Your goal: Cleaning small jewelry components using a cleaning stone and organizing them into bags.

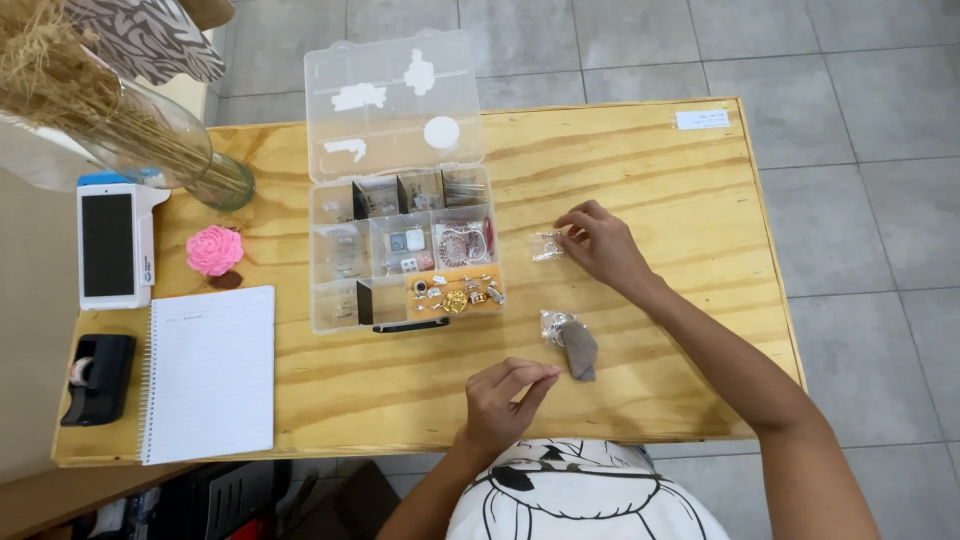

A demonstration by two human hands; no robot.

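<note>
**Small packets out on the worktop, compartment box wide open**

Right hand (600, 245) is out over the middle of the wooden worktop (680, 180), fingertips pinched on a small clear packet (548, 246) that lies just right of the organiser box (400, 250). Left hand (505, 400) sits close to the body near the front edge, thumb and fingers drawn narrow together; whether anything tiny is between them, I cannot tell.

Between the two hands lies a second clear packet with a grey cloth (572, 340), apart from both, handy for either. The box has its lid (392, 105) thrown back flat, away from the person, so every compartment faces up within easy reach; the gold-toned pieces (455, 295) sit in the front right cell, nearest the hands.

Room? Plenty on the right side: bare wood out to the edge. The left is crowded: spiral notebook (210, 375), pink rose ornament (214, 250), glass vase (150, 140), white card terminal (112, 245), and black tape dispenser (98, 378) at the corner.
</note>
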